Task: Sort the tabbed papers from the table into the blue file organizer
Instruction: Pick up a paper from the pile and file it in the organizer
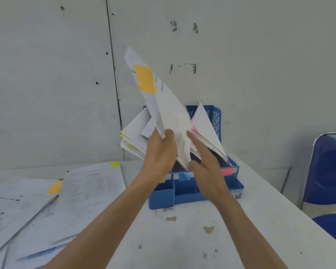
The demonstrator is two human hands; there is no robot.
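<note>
A grey wall [46,74] fills the upper half of the frame, and a worn white table [182,239] takes up the lower half. A blue chair [328,171] stands at the right edge.

Loose papers [76,200] lie spread flat over the lower left of the table. One carries a yellow tab [115,164] at its far corner and another an orange tab [55,187].

The blue file organizer [163,197] stands at the centre, against the wall. Its rear slots hold upright sheets: one bundle [136,129] leans to the left and another [204,123] leans to the right. The low front compartments look empty. A pink label [226,171] and a blue label [182,176] sit on the divider between the slots and the front compartments.

Above the organizer's middle, the held paper [171,113] stands on end. Its long axis is tilted, the top corner pointing to the upper left, where an orange tab [144,78] is stuck on it.

The left hand [159,154] grips the sheet's lower edge with curled fingers. The right hand [206,162] is spread with straight fingers against the sheets in the organizer, gripping nothing.
</note>
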